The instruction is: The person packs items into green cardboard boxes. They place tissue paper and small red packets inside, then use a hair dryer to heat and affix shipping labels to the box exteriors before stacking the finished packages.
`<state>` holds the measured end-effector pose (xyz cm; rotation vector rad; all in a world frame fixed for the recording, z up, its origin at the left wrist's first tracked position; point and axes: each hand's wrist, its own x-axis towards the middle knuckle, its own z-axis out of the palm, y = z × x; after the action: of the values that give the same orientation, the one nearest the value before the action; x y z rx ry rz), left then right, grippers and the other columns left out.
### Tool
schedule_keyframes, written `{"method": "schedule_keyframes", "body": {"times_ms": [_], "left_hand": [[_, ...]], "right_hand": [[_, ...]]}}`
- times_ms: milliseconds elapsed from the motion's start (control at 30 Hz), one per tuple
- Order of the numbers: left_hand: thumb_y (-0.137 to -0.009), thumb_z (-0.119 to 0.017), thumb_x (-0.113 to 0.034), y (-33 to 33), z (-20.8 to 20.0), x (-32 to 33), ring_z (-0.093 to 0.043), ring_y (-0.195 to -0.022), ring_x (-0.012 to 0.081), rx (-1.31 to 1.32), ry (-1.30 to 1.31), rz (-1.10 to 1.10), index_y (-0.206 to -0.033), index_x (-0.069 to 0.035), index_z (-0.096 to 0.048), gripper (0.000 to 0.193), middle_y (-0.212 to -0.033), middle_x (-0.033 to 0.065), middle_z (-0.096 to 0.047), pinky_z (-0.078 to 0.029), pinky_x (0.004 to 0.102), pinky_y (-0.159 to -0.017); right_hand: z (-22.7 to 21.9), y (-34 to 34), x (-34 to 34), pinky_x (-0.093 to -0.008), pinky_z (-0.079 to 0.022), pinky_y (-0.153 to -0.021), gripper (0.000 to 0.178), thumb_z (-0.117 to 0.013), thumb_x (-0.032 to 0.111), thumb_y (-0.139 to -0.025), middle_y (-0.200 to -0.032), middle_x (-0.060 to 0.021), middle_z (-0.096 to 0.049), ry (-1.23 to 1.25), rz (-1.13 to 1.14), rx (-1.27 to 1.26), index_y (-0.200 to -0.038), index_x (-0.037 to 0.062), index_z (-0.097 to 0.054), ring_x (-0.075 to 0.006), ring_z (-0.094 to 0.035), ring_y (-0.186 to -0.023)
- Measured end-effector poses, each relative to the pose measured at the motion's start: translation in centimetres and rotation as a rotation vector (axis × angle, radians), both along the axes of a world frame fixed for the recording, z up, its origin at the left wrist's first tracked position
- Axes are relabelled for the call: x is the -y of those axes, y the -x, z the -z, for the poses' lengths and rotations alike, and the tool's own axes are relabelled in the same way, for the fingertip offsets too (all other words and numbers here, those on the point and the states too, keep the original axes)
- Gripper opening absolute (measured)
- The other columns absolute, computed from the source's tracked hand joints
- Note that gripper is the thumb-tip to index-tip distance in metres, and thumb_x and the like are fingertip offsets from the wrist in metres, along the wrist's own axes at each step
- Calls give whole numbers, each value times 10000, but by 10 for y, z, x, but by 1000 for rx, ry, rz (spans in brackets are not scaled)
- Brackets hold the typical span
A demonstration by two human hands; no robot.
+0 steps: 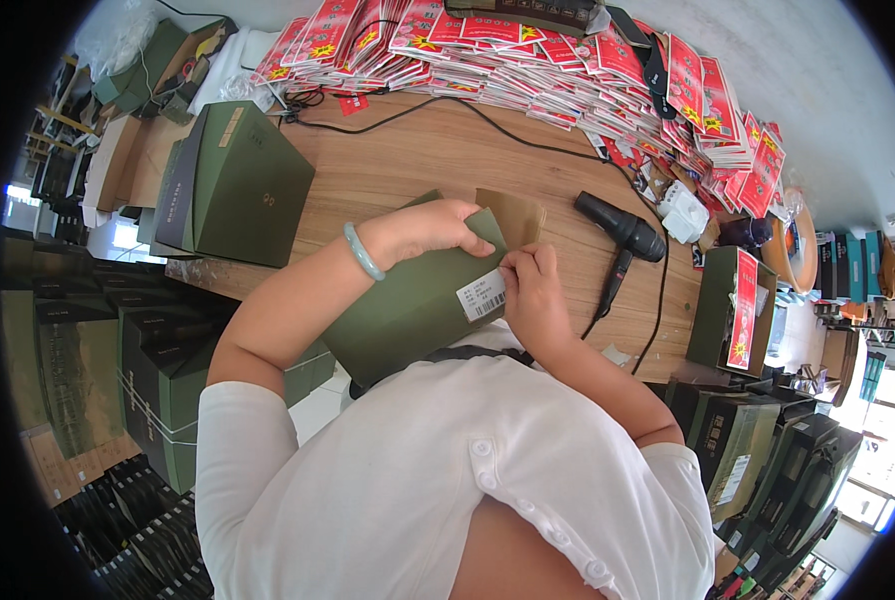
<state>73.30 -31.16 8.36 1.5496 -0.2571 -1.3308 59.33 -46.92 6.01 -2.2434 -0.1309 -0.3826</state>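
A dark green cardboard box (397, 310) is tilted against my body at the table's front edge. My left hand (442, 230), below a pale jade bangle (364, 252), grips the box's upper edge, its thumb lying on the green face. Near the right end of that face is a white barcode label (480, 297). My right hand (537, 295) pinches at the label's upper right edge; whether the label is stuck down there I cannot tell. Behind the hands, a brown cardboard flap (515, 212) stands up.
A black hair dryer (622, 228) lies to the right, its cord (657, 320) trailing across the wooden table (397, 150). Stacked red-and-white packets (527, 75) line the back. Green boxes (252, 185) stand at left; an open box (732, 310) sits at right. More boxes (157, 380) flank the table below.
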Motion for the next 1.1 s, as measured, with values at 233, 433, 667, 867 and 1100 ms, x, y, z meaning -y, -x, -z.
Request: {"method": "schedule_keyframes", "body": {"times_ms": [233,433,667,867,1100], "left_hand": [[-842,-705,-108,2,-4,0,-621,-901,127,119,-25,-1,-1075,-21,-623,261,-971,55,-671,-492,281,-790],[-840,-710,-113,2,-2,0,-619,-885,133,177,-22,9,-1054,-9,-624,253,-956,60,-671,-488,288,-781],[-834,-710,-121,3,0,0,-617,-885,135,183,-18,13,-1054,-11,-622,261,-967,69,-669,-486,290,-780],[-832,-711,-125,3,0,-2,-616,-872,134,202,-7,18,-1054,-13,-615,267,-962,63,-668,-486,291,-770],[-824,-714,-130,9,-10,-2,-613,-892,168,330,-53,20,-1067,12,-596,306,-983,94,-664,-481,306,-781]], "right_hand": [[-8,3,3,-404,-482,-785,104,-577,-88,-823,-994,-187,-501,39,-52,-34,-906,-34,-544,-373,-541,-898],[-15,9,10,-385,-486,-790,135,-607,-87,-801,-977,-179,-499,-107,-105,-132,-904,-28,-543,-353,-546,-899],[-18,6,16,-364,-507,-789,231,-696,-18,-768,-1014,-161,-532,-73,-164,-116,-980,-22,-605,-325,-576,-919],[-20,1,23,-389,-513,-782,120,-619,50,-841,-964,-125,-605,104,-237,-112,-954,12,-637,-334,-599,-901],[-27,8,22,-438,-521,-700,160,-557,80,-904,-920,-161,-646,133,-282,-232,-1043,3,-576,-368,-633,-799]]}}
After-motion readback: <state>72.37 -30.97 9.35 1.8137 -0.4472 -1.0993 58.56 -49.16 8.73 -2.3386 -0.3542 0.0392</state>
